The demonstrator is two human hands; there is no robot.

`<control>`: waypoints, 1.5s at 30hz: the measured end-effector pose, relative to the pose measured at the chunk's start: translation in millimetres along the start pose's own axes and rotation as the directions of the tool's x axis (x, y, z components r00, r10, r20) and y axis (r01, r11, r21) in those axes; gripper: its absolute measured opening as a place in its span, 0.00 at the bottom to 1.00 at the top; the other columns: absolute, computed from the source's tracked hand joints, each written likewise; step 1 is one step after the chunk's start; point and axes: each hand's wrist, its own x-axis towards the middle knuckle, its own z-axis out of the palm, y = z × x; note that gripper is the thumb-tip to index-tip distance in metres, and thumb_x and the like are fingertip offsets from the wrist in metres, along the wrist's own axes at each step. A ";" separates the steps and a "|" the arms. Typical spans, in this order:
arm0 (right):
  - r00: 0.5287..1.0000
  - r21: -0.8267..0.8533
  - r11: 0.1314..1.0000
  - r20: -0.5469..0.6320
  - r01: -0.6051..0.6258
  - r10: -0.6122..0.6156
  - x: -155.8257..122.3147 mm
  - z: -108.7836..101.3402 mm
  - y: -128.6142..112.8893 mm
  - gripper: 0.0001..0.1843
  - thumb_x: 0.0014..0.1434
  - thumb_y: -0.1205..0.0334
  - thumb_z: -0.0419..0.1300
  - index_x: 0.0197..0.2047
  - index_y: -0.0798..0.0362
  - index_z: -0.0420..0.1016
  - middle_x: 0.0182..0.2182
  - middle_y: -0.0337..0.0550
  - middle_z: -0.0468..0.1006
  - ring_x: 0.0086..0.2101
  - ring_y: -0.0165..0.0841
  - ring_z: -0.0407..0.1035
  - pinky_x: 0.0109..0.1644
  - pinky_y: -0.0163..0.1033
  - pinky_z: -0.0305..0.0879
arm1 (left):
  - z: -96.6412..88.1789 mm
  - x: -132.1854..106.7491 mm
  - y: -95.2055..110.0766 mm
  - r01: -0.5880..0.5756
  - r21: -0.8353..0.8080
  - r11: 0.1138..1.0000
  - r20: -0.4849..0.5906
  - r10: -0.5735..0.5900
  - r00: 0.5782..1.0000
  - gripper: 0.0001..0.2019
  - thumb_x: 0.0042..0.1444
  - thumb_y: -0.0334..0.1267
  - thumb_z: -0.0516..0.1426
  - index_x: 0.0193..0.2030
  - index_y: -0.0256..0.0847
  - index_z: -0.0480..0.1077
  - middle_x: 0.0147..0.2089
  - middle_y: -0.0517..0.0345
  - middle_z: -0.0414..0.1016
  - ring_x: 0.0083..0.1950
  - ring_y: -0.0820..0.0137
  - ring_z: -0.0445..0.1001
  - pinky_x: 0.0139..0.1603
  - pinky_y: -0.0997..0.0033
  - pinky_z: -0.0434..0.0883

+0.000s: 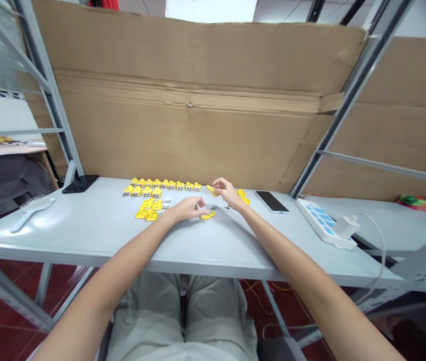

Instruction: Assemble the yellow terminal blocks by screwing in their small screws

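Note:
Between the thumb and fingers of my right hand [228, 192], a small yellow plastic piece [211, 190] is pinched just above the table. My left hand [188, 208] is low over the tabletop, its fingers curved and apart. Close to its fingertips lie more yellow parts [205, 216]; I cannot tell whether they touch. Tiny dark bits [227, 207] are scattered between the hands. Left of my left hand are loose yellow shells [148, 214] and small white parts [166, 200]. Behind them stand rows of small yellow figures with white fronts [165, 184].
Beside my right wrist are more yellow parts [243, 196] and a phone [271, 201]. A power strip [325, 223] with a plugged-in charger lies farther right. At the left edge is a hairbrush [32, 213]. A cardboard wall [182, 135] closes off the back, between metal posts.

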 end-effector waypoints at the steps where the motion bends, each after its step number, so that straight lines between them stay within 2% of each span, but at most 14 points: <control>1: 0.999 0.102 0.994 0.020 -0.037 0.035 -7.0 -2.7 -3.7 0.12 0.43 0.65 0.57 0.35 0.50 0.66 0.26 0.33 0.68 0.30 0.31 0.65 0.36 0.36 0.63 | -1.0 0.3 -0.4 -0.011 0.001 1.000 -0.062 0.011 0.998 0.14 0.59 0.47 0.57 0.43 0.36 0.70 0.41 0.50 0.77 0.38 0.65 0.76 0.42 0.65 0.72; 3: 0.987 0.312 0.939 0.114 -0.144 0.113 -19.4 -5.0 -9.2 0.13 0.41 0.65 0.59 0.34 0.50 0.65 0.24 0.32 0.67 0.29 0.29 0.65 0.35 0.35 0.62 | -2.1 0.4 -1.6 -0.060 0.012 0.998 -0.180 0.061 0.982 0.12 0.59 0.42 0.57 0.46 0.37 0.68 0.45 0.49 0.75 0.41 0.65 0.75 0.44 0.64 0.72; 5: 0.951 0.427 0.863 0.258 -0.271 0.171 -28.0 -3.5 -12.4 0.13 0.40 0.66 0.60 0.33 0.50 0.64 0.24 0.33 0.69 0.28 0.29 0.66 0.34 0.34 0.61 | -2.0 -0.2 -2.4 -0.130 0.033 0.991 -0.233 0.134 0.963 0.15 0.57 0.37 0.58 0.50 0.38 0.67 0.50 0.48 0.73 0.44 0.65 0.74 0.48 0.64 0.72; 8: 0.893 0.516 0.754 0.401 -0.406 0.206 -34.0 1.8 -13.9 0.14 0.41 0.68 0.61 0.33 0.50 0.64 0.25 0.33 0.71 0.27 0.29 0.67 0.33 0.34 0.60 | -1.3 -1.8 -1.4 -0.237 0.079 0.968 -0.218 0.248 0.944 0.17 0.56 0.32 0.57 0.53 0.38 0.66 0.52 0.48 0.72 0.50 0.64 0.72 0.52 0.63 0.70; 12: 0.871 0.578 0.675 0.442 -0.459 0.215 -35.4 5.2 -11.8 0.15 0.42 0.72 0.61 0.34 0.50 0.65 0.24 0.32 0.73 0.26 0.28 0.68 0.32 0.33 0.60 | -2.6 -2.9 0.0 -0.277 0.078 0.958 -0.163 0.287 0.944 0.12 0.58 0.31 0.56 0.49 0.38 0.68 0.49 0.50 0.75 0.50 0.65 0.73 0.51 0.66 0.70; 16: 0.885 0.575 0.688 0.404 -0.443 0.232 -36.0 3.3 -6.9 0.15 0.43 0.73 0.63 0.36 0.51 0.68 0.22 0.32 0.73 0.27 0.28 0.69 0.35 0.34 0.63 | -5.8 -3.0 -0.6 -0.209 0.063 0.976 -0.170 0.217 0.961 0.07 0.58 0.34 0.58 0.44 0.39 0.70 0.43 0.54 0.77 0.43 0.68 0.75 0.46 0.69 0.71; 20: 0.909 0.470 0.802 0.363 -0.367 0.203 -36.3 0.5 -3.2 0.10 0.48 0.65 0.67 0.35 0.54 0.74 0.27 0.37 0.76 0.28 0.28 0.70 0.35 0.34 0.65 | -7.9 -3.2 -2.4 -0.174 0.083 0.981 -0.171 0.186 0.968 0.05 0.59 0.34 0.58 0.42 0.39 0.72 0.40 0.55 0.77 0.41 0.68 0.75 0.45 0.69 0.71; 23: 0.905 0.374 0.864 0.380 -0.338 0.190 -36.3 -2.1 -1.9 0.12 0.48 0.64 0.69 0.38 0.54 0.77 0.28 0.40 0.79 0.29 0.29 0.72 0.36 0.34 0.67 | -7.6 -2.1 -6.6 -0.130 0.074 0.989 -0.205 0.143 0.968 0.07 0.58 0.35 0.58 0.44 0.40 0.72 0.44 0.54 0.77 0.40 0.68 0.75 0.44 0.68 0.72; 26: 0.885 0.366 0.856 0.421 -0.366 0.199 -36.3 -3.4 -0.9 0.15 0.50 0.66 0.68 0.43 0.54 0.77 0.32 0.43 0.81 0.29 0.30 0.74 0.39 0.37 0.71 | -6.3 0.4 -10.8 -0.055 0.028 0.998 -0.260 0.060 0.964 0.11 0.56 0.37 0.60 0.46 0.39 0.71 0.46 0.52 0.77 0.38 0.68 0.76 0.43 0.68 0.73; 29: 0.892 0.410 0.823 0.387 -0.392 0.232 -36.0 -2.2 -0.4 0.12 0.52 0.69 0.66 0.41 0.55 0.76 0.33 0.44 0.81 0.30 0.31 0.76 0.44 0.40 0.73 | -4.5 2.5 -10.2 -0.008 -0.002 1.000 -0.332 0.006 0.943 0.13 0.55 0.39 0.61 0.45 0.37 0.69 0.41 0.53 0.77 0.37 0.67 0.76 0.41 0.67 0.73; 32: 0.915 0.470 0.794 0.304 -0.387 0.266 -36.3 0.5 -1.2 0.10 0.53 0.71 0.65 0.39 0.54 0.73 0.31 0.43 0.81 0.34 0.33 0.78 0.47 0.42 0.74 | -1.5 2.9 -4.5 -0.029 -0.004 1.000 -0.343 0.026 0.939 0.10 0.58 0.38 0.57 0.45 0.36 0.69 0.38 0.53 0.77 0.36 0.68 0.76 0.40 0.68 0.73; 35: 0.926 0.500 0.782 0.254 -0.372 0.279 -37.8 3.0 -3.4 0.10 0.54 0.72 0.64 0.37 0.52 0.68 0.30 0.42 0.81 0.35 0.33 0.78 0.49 0.43 0.74 | 2.4 2.1 1.0 -0.089 0.022 0.996 -0.304 0.091 0.948 0.14 0.58 0.35 0.55 0.50 0.37 0.68 0.42 0.52 0.77 0.39 0.68 0.76 0.42 0.68 0.73; 40: 0.913 0.464 0.792 0.288 -0.396 0.288 -42.4 6.5 -9.8 0.09 0.54 0.70 0.65 0.36 0.53 0.69 0.33 0.43 0.82 0.34 0.31 0.78 0.49 0.40 0.73 | 4.9 0.5 1.2 -0.096 0.097 0.991 -0.348 0.124 0.929 0.20 0.54 0.38 0.60 0.55 0.38 0.67 0.49 0.50 0.75 0.40 0.67 0.75 0.45 0.66 0.73; 45: 0.915 0.449 0.810 0.314 -0.377 0.251 -45.3 7.0 -15.7 0.07 0.54 0.67 0.65 0.37 0.53 0.74 0.35 0.44 0.81 0.39 0.32 0.77 0.50 0.38 0.71 | 1.8 -0.1 -0.8 -0.112 0.107 0.988 -0.337 0.142 0.931 0.22 0.56 0.39 0.60 0.57 0.38 0.65 0.51 0.49 0.74 0.38 0.69 0.75 0.44 0.66 0.73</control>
